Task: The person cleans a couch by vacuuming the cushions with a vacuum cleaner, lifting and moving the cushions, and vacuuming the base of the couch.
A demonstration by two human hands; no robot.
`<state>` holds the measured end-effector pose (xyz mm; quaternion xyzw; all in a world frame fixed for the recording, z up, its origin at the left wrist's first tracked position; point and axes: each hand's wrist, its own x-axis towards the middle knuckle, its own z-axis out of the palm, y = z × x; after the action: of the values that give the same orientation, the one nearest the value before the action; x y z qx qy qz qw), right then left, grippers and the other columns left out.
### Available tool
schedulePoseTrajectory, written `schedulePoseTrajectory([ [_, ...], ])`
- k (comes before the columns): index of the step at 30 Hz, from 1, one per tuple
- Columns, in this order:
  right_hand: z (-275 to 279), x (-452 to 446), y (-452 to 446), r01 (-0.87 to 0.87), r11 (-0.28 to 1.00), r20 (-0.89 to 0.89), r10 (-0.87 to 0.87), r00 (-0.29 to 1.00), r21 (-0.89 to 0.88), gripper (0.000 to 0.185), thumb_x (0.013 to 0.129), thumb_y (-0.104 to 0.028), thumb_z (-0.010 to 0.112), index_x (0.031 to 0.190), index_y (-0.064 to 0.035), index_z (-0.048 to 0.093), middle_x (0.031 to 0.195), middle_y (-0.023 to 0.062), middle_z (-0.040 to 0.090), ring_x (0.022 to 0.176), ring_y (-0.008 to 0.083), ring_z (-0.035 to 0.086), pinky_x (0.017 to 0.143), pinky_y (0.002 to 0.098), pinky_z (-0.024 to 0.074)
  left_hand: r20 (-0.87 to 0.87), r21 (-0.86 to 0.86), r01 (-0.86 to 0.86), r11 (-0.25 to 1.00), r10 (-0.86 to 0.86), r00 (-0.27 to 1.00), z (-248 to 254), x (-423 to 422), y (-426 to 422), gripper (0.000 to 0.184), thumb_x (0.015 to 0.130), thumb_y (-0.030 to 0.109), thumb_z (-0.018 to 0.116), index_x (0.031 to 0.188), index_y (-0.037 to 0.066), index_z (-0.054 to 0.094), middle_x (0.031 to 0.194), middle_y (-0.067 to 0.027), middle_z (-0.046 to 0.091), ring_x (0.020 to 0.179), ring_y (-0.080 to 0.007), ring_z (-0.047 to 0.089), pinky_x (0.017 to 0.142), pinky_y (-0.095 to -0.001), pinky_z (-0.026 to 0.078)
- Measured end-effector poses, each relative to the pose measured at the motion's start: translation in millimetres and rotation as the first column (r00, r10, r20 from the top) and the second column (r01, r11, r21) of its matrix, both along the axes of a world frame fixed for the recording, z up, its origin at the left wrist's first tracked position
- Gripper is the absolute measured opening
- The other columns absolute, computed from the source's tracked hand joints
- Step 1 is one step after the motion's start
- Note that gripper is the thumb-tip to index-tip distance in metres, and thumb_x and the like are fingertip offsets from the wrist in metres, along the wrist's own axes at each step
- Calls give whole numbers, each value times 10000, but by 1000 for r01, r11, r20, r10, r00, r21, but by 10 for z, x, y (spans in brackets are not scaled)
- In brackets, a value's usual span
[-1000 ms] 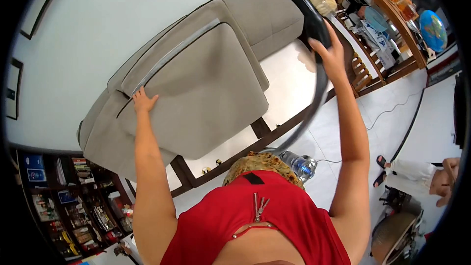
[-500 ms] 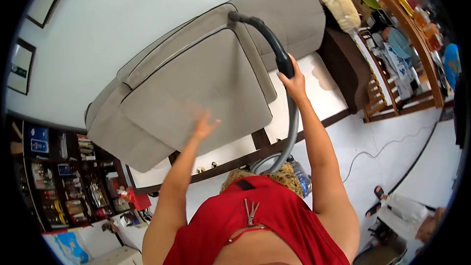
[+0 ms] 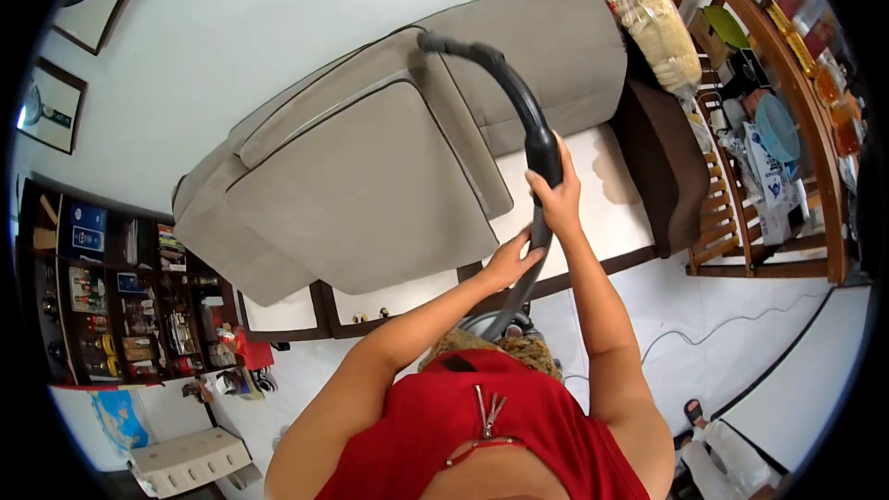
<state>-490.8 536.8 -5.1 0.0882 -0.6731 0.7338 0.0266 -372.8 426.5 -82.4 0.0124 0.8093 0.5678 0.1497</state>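
My right hand (image 3: pixel 558 193) is wrapped round the black grip of a vacuum cleaner wand (image 3: pixel 519 88). The wand's tip rests against the upper edge of a grey sofa cushion (image 3: pixel 426 120). Just below, my left hand (image 3: pixel 507 265) closes on the grey vacuum hose (image 3: pixel 520 294), which runs down toward my body. A large grey seat cushion (image 3: pixel 361 185) leans against the sofa back, tilted up off the base. Part of the vacuum's body is hidden behind my clothes.
The pale sofa base (image 3: pixel 583 199) shows at right, beside a dark sofa arm (image 3: pixel 657 157). A wooden rack (image 3: pixel 769 270) with many items stands further right. Dark shelves (image 3: pixel 120 315) are at left. A cord (image 3: pixel 713 338) lies on the floor; another person's foot (image 3: pixel 693 410) is at lower right.
My left hand has moved right, from in front of the large cushion to the hose. The wand tip has shifted slightly left along the cushion's upper edge.
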Motion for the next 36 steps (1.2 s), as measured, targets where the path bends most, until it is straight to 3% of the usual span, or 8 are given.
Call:
schedulePoseTrajectory([
  [2, 283, -279, -141, -51, 996, 101, 58, 993, -70, 708, 801, -167, 759, 1446, -92, 475, 1056, 85, 637, 858, 148, 598, 758, 283, 503, -104, 55, -245, 968, 250, 963, -28, -202, 111, 597, 1004, 229, 573, 1505, 26, 321, 1191, -135, 626, 1057, -234, 621, 942, -362, 483],
  [5, 177, -738, -268, -91, 985, 125, 110, 986, -149, 703, 805, -164, 758, 1442, -79, 474, 1005, 60, 621, 802, 126, 584, 696, 274, 496, -72, 141, -291, 946, 303, 950, 110, -551, 91, 584, 1009, 222, 569, 1520, 84, 324, 1071, -78, 601, 1020, -198, 594, 929, -333, 479],
  [9, -397, -1010, 11, -144, 987, 110, 151, 982, -75, 722, 800, -163, 765, 1451, -69, 468, 941, 39, 610, 694, 108, 561, 608, 272, 484, 75, -69, -69, 995, 74, 994, -318, -568, 93, 692, 1000, 281, 599, 1575, 145, 238, 1354, -134, 571, 1233, -245, 540, 1027, -377, 435],
  [14, -483, -952, 597, -203, 974, 160, 186, 970, 97, 711, 785, -140, 745, 1448, -124, 488, 868, 22, 584, 626, 100, 537, 566, 265, 464, 211, 32, 24, 999, -30, 977, -371, -201, 192, 743, 957, 366, 643, 1560, 131, 277, 1415, -171, 537, 1277, -324, 529, 1058, -404, 426],
  [20, -741, -603, 1025, -251, 770, 150, 201, 968, 587, 778, 719, -320, 766, 1433, -130, 524, 1034, 176, 701, 838, 242, 683, 789, 350, 531, 314, 57, -113, 992, 89, 945, -609, -65, -376, 718, 977, 310, 636, 1556, 84, 277, 1429, -130, 526, 1293, -251, 502, 1065, -383, 412],
  [23, -288, -305, 886, -249, 858, 260, 140, 955, 450, 775, 729, -266, 766, 1444, -114, 509, 1085, 151, 696, 910, 233, 681, 844, 350, 521, 335, 58, -207, 977, 176, 925, -584, -130, -667, 724, 977, 307, 638, 1553, 59, 277, 1430, -133, 526, 1297, -236, 502, 1076, -371, 401],
  [32, 666, -499, -235, -18, 956, -283, 104, 953, 292, 789, 772, -267, 775, 1481, -153, 448, 1168, 179, 678, 1003, 270, 678, 900, 360, 504, 167, 308, -343, 887, 304, 938, 27, -456, -623, 701, 999, 291, 614, 1557, 49, 266, 1412, -148, 542, 1278, -207, 512, 1089, -363, 386],
  [36, 364, -623, -363, -61, 926, -115, 111, 987, 374, 800, 769, -284, 777, 1484, -175, 437, 1095, 190, 696, 963, 296, 689, 870, 371, 511, -56, 195, -472, 859, 491, 869, 437, -406, -509, 674, 972, 168, 627, 1560, 117, 301, 1307, -126, 597, 1189, -210, 563, 1033, -357, 438],
])
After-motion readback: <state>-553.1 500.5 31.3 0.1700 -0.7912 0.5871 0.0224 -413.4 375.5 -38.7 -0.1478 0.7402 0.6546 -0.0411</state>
